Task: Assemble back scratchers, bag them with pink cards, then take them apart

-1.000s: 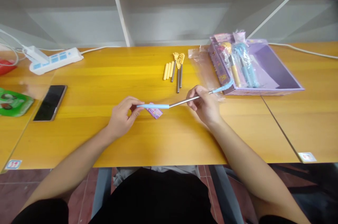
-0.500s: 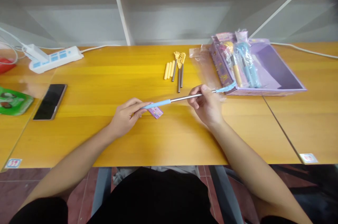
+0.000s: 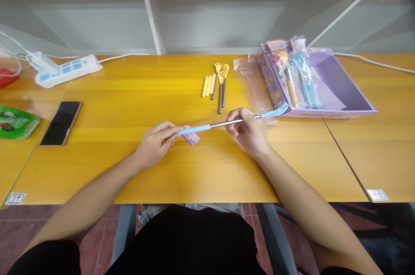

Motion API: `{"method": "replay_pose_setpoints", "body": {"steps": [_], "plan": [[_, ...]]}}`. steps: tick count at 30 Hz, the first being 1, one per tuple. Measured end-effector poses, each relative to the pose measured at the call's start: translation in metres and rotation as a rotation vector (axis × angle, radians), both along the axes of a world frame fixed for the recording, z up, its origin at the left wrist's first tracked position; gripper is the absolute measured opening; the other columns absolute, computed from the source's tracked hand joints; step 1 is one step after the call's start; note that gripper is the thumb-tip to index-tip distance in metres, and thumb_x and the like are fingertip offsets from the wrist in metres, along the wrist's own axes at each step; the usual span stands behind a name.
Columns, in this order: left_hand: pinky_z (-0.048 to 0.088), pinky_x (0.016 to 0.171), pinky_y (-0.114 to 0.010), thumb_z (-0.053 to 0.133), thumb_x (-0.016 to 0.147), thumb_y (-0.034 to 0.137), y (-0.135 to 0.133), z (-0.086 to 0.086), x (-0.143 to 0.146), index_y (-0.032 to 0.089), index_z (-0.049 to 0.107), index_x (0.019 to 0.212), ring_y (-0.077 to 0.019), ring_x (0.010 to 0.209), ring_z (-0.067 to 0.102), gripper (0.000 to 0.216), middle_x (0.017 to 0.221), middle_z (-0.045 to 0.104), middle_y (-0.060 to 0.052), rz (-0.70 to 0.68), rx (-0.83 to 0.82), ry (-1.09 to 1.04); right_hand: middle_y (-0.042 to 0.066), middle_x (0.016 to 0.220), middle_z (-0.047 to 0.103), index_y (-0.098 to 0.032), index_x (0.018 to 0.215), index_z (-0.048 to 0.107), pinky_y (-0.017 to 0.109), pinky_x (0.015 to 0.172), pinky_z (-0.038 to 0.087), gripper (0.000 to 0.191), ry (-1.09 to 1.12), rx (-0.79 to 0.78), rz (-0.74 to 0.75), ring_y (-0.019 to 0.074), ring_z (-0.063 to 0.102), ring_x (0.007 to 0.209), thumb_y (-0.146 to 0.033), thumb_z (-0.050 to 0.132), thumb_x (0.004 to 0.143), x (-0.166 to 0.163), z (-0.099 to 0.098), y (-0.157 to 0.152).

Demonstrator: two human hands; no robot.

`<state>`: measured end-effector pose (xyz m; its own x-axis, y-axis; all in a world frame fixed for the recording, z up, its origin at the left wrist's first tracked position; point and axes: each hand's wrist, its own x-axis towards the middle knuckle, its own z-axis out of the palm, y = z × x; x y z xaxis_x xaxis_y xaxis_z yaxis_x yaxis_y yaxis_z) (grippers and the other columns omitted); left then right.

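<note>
A long, yellow-brown wooden table [image 3: 145, 93] bore an open purple cardboard box [image 3: 345, 80]. A slim stick with a light-blue handle, silver metal shaft and blue claw-shaped head [image 3: 220, 124] stretched between both hands above the table, its head overlapping the box's near-left corner; whether they touched could not be told. The left hand [image 3: 155, 143] was clamped on the handle's end, the right hand [image 3: 251, 134] on the shaft near the head. Beyond lay yellow claw-headed metal rods [image 3: 220, 97] beside short yellow tubes [image 3: 209, 85].
</note>
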<state>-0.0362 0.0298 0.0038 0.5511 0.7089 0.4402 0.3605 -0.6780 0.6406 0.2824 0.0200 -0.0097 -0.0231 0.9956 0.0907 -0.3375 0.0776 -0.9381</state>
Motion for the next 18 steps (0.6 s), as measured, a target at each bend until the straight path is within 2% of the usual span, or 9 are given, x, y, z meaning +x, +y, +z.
{"method": "replay_pose_setpoints", "body": {"steps": [3, 8, 13, 18], "plan": [[0.055, 0.072, -0.025, 0.059, 0.112, 0.025, -0.002, -0.001, 0.001, 0.027, 0.075, 0.141, -0.0101, 0.071, 0.064, 0.033, 0.101, 0.073, -0.003, -0.013, -0.013, 0.022, 0.0, 0.063, 0.062, -0.021, 0.091, 0.082, 0.028, 0.05, 0.037, 0.05, -0.018, -0.021, 0.078, 0.0121, 0.052, 0.052, -0.067, 0.066, 0.101, -0.003, -0.004, -0.002], [0.055, 0.073, -0.026, 0.059, 0.112, 0.024, -0.004, -0.004, 0.003, 0.024, 0.076, 0.137, -0.0109, 0.071, 0.064, 0.03, 0.091, 0.07, -0.001, -0.026, -0.016, 0.043, 0.004, 0.086, 0.07, -0.026, 0.111, 0.087, 0.034, 0.069, 0.049, 0.055, -0.046, 0.013, 0.166, 0.0152, 0.058, 0.066, -0.071, 0.057, 0.103, -0.01, -0.006, -0.003], [0.056, 0.074, -0.025, 0.058, 0.112, 0.025, -0.006, -0.004, 0.006, 0.024, 0.077, 0.134, -0.0106, 0.068, 0.064, 0.029, 0.088, 0.07, -0.001, -0.049, -0.039, 0.027, 0.004, 0.093, 0.07, -0.03, 0.12, 0.086, 0.037, 0.079, 0.051, 0.056, -0.042, 0.043, 0.258, 0.0175, 0.06, 0.074, -0.069, 0.049, 0.108, -0.016, -0.01, -0.005], [0.056, 0.071, -0.024, 0.057, 0.112, 0.026, -0.013, -0.006, 0.012, 0.022, 0.077, 0.132, -0.0098, 0.066, 0.064, 0.028, 0.095, 0.074, -0.002, -0.098, -0.109, 0.06, 0.006, 0.099, 0.069, -0.028, 0.132, 0.082, 0.039, 0.084, 0.052, 0.061, -0.103, 0.078, 0.338, 0.0205, 0.061, 0.084, -0.067, 0.041, 0.111, -0.027, -0.014, -0.013]]}}
